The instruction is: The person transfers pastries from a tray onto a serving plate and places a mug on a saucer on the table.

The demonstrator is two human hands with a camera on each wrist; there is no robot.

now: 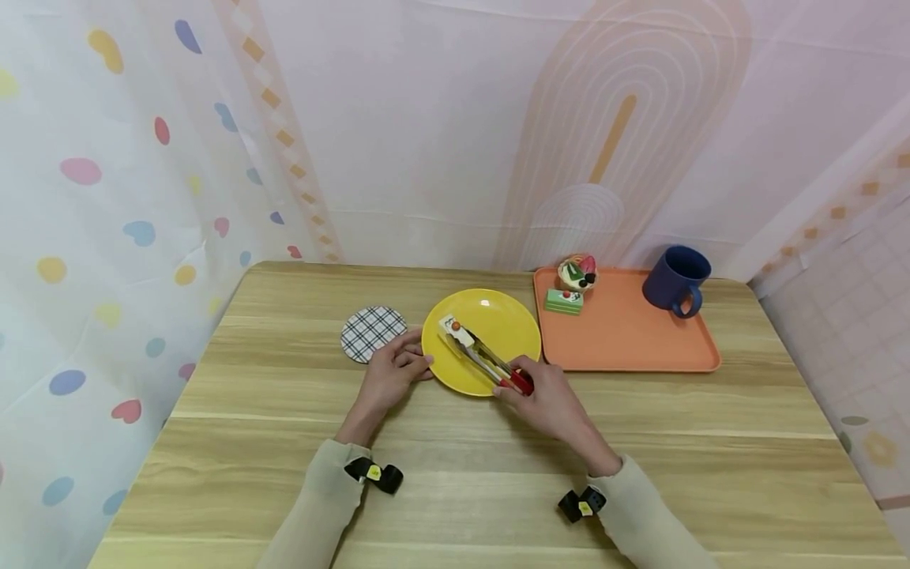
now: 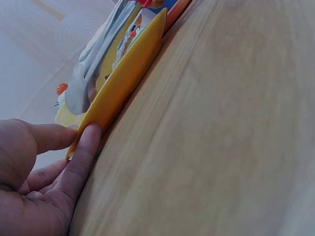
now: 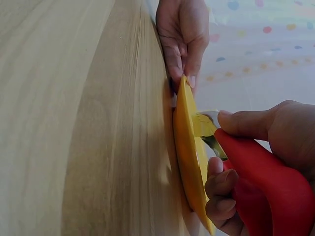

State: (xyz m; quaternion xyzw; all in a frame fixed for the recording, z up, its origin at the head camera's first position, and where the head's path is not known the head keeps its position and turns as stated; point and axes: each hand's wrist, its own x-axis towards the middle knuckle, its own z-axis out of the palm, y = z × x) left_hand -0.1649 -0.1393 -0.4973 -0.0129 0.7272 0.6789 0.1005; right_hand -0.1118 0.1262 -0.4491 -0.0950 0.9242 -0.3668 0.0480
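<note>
A yellow plate (image 1: 508, 316) lies on the table; my left hand (image 1: 391, 373) pinches its left rim between thumb and fingers, also in the left wrist view, where the hand (image 2: 39, 182) is at the plate's edge (image 2: 123, 78). My right hand (image 1: 550, 399) grips the red handles (image 3: 266, 182) of metal tongs (image 1: 486, 359) above the plate's front right. Between the tong tips is a small white cake piece (image 1: 451, 324) with an orange-red ball on top, over the plate's left part. Whether the cake touches the plate I cannot tell.
An orange tray (image 1: 626, 340) at the right holds a dark blue mug (image 1: 668, 278), a fruit tart (image 1: 577, 273) and a green cake piece (image 1: 564, 302). A round checked coaster (image 1: 370, 328) lies left of the plate, beside my left hand. Patterned cloth hangs behind the table.
</note>
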